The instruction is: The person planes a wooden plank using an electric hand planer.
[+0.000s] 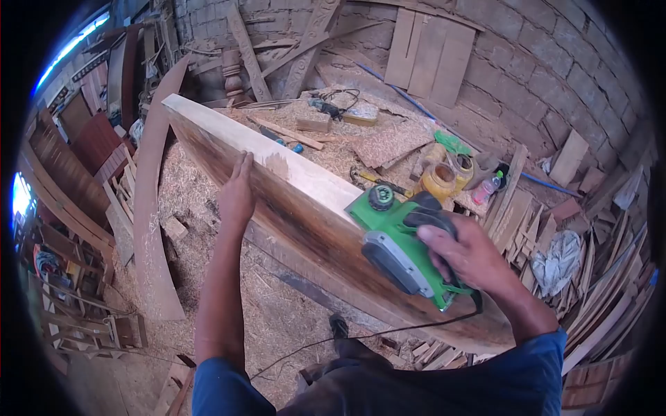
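A long, thick wooden plank (305, 232) stands on its edge, with a pale planed top and a dark, rough near face. My right hand (472, 251) is wrapped round the rear handle of a green electric planer (399, 239), which sits on the plank's top edge. The planer's black cord (388, 333) runs down and off to the left. Farther along, my left hand (238, 191) lies against the near face with fingers stretched out flat, their tips close to the top edge.
Wood shavings cover the floor and the bench (333, 152) beyond the plank. On it are a power tool (325, 107), yellow containers (438, 179) and a plastic bottle (487, 187). A curved board (154, 208) stands at the left. Wood offcuts (603, 284) are piled at the right.
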The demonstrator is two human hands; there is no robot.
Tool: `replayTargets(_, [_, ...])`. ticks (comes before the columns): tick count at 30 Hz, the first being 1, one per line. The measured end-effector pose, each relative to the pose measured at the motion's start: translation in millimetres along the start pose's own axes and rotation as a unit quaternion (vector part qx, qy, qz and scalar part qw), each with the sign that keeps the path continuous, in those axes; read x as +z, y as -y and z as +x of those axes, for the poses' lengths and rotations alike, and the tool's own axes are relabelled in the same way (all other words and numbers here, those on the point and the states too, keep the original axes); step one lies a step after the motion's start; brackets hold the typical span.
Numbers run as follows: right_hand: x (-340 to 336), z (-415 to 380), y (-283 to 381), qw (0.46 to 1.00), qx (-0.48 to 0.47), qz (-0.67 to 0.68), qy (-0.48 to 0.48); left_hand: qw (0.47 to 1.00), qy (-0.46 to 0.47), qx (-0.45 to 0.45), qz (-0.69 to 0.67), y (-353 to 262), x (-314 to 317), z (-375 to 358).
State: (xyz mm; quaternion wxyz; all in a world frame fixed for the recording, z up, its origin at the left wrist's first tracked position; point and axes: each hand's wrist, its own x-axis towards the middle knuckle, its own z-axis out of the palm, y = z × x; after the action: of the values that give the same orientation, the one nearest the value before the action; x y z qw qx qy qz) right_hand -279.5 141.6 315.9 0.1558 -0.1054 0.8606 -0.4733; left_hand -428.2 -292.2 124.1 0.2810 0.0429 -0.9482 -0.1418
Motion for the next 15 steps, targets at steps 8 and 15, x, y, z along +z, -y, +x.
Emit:
replayTargets(8, [-7,74,16,0.997,0.024,-0.003,0.079,0.999,-0.012,-0.044,0.009,-11,5,-3])
replayTargets(15, [14,131,31,0.994,-0.034,0.031,0.104,0.993,-0.06,-0.044,-0.095,-12,19,-7])
